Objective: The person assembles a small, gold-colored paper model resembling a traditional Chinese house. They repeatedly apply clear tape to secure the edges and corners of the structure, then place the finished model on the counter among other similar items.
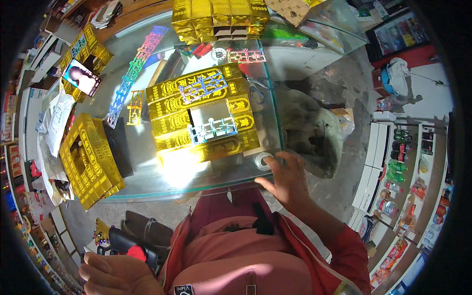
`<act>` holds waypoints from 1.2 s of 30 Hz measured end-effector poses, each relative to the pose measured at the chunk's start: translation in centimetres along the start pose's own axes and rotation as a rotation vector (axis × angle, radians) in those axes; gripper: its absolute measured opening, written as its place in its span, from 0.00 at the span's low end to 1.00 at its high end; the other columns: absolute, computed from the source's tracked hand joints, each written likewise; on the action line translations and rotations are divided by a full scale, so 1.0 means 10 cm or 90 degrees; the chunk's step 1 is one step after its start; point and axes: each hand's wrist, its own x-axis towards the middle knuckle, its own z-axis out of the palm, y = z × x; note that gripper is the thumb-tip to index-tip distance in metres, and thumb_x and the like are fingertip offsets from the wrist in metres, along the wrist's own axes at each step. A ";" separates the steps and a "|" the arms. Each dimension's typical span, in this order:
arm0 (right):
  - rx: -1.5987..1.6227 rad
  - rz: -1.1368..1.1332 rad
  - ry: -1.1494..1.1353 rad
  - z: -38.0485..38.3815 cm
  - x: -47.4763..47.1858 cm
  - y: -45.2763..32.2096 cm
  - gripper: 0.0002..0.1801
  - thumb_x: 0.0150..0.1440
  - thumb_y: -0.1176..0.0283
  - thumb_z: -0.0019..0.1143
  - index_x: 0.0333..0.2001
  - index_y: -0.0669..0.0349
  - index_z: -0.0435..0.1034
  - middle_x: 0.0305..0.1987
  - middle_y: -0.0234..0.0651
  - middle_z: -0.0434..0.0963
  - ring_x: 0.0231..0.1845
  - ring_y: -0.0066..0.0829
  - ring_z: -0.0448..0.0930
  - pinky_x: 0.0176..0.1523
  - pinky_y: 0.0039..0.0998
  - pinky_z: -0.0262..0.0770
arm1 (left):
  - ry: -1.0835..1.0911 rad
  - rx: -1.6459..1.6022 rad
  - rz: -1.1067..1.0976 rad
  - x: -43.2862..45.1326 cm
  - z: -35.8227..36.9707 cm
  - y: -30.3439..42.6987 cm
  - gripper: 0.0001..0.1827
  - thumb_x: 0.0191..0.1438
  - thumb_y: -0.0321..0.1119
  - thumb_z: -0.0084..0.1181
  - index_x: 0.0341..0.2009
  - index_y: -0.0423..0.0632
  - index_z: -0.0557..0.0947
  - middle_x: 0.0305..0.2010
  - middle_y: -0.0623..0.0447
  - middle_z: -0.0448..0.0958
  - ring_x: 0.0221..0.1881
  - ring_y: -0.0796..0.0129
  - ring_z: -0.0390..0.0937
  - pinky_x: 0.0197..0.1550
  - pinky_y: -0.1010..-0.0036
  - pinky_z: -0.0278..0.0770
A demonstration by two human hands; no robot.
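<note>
My right hand (pixel 289 180) is at the front right corner of the glass counter (pixel 236 182), fingers spread, one fingertip at the rim of a roll of clear tape (pixel 262 161). My left hand (pixel 114 274) is raised low at the left, partly cut off by the frame's edge, with nothing visible in it. Before me lies a block of joined gold paper boxes (pixel 169 123) with a rectangular window in it. A silvery holographic lattice cutout (pixel 202 86) lies on its upper side, and another lattice strip (pixel 214 129) runs along the window's lower edge. Glare washes out its near left corner.
Gold frame structures stand at left (pixel 94 166) and back (pixel 221 16). A lit phone (pixel 82 78) leans on another gold structure. Scissors (pixel 257 95) and a long holographic strip (pixel 134 70) lie on the glass. A sack (pixel 328 140) stands right; drink shelves (pixel 400 155) line the far right.
</note>
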 end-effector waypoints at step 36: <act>0.088 0.119 0.226 0.65 0.77 -0.18 0.09 0.52 0.76 0.62 0.31 0.55 0.66 0.31 0.34 0.69 0.36 0.40 0.69 0.43 0.41 0.63 | -0.277 0.304 -0.618 -0.79 0.96 -1.25 0.05 0.57 0.33 0.61 0.36 0.46 0.82 0.36 0.50 0.75 0.43 0.56 0.71 0.49 0.61 0.57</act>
